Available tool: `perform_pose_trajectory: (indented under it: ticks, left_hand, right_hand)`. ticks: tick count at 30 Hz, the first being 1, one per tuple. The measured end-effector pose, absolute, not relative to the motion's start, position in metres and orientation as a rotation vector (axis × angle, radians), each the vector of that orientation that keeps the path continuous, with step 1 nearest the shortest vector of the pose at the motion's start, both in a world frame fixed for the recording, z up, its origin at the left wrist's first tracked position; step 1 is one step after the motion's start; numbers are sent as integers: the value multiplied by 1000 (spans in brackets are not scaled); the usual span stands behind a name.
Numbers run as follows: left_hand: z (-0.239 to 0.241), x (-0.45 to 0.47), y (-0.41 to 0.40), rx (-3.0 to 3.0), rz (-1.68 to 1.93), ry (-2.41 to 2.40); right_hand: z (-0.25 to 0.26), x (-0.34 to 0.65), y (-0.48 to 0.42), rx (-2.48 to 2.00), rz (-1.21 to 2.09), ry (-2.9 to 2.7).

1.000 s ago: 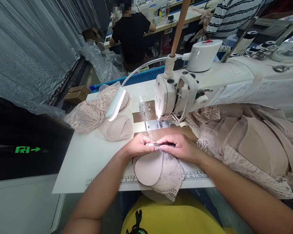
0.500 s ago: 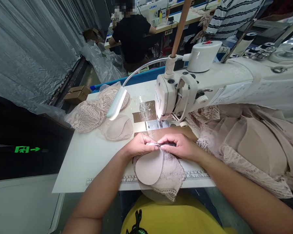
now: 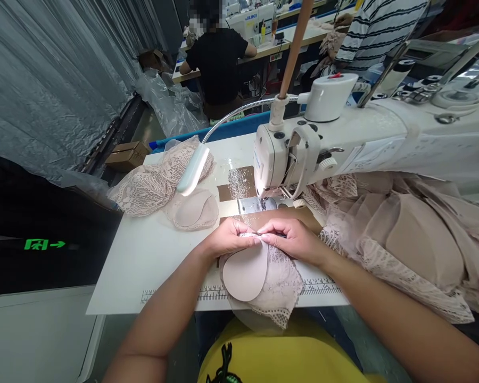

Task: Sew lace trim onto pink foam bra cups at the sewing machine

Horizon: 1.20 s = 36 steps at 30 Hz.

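My left hand [image 3: 226, 240] and my right hand [image 3: 292, 239] meet fingertip to fingertip at the front of the sewing table, both pinching the top edge of a beige bra cup [image 3: 245, 274] with pink lace [image 3: 281, 284] under it. A thin dark tool shows between the fingers of my right hand. The cup and lace hang over the table's front edge, across the printed ruler [image 3: 319, 289]. The needle area [image 3: 263, 202] of the white sewing machine [image 3: 335, 143] lies just beyond my hands.
A pile of lace cups [image 3: 151, 183] and a padded cup [image 3: 193, 210] lie at the left under the gooseneck lamp [image 3: 192, 170]. A heap of lace and cups [image 3: 411, 239] fills the right. Two people work at tables behind. Plastic sheeting hangs at left.
The view has shifted slightly; my hands stay pinched on the cup's edge with almost no movement.
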<state>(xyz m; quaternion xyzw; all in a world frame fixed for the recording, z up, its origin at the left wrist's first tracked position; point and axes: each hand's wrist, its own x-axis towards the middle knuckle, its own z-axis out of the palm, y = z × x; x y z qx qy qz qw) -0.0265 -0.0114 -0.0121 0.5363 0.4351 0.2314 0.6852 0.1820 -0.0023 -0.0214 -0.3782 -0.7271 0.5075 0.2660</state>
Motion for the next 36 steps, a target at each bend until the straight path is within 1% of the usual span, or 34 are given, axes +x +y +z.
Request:
perform_pose_trajectory:
  ticks: [4,8,10,14,16,23,27,30,33,36]
  left_hand:
    - [-15,-27,-12,1218,515,996]
    - [-17,-26,-12,1238,524,982]
    - [-15,-29,-11,1249,511,928]
    - [-3,-44,-10,1365,429,890]
    - [2,-51,-10,1462,459,924]
    - [1,-50,-16,1605,521,1078]
    - [13,-56,-25,1648,653,1276]
    - [19,-65,-34,1531,586,1396]
    - [14,-65,-41,1270,446,1193]
    - [0,-52,-44,1041,503,980]
  right_hand:
    - [-26,183,0,-1065,1355,-1914]
    - [-27,179,0,-1076,1466,-1809]
    - [-24,178,-1,-1072,1488,-1874]
    - [-18,180,0,-1175,1279,-2070]
    - [-16,183,1,-1184,1238,-2083]
    - [-20,179,-1,-1128,1350,-2032]
    - [-24,181,-1,-1099,1385,-1967]
    - [-23,185,-1,-1042,1453,-1901]
    - [-18,186,-2,-958,1523,-1866]
    - [-15,185,-4,-903,1577,-1846]
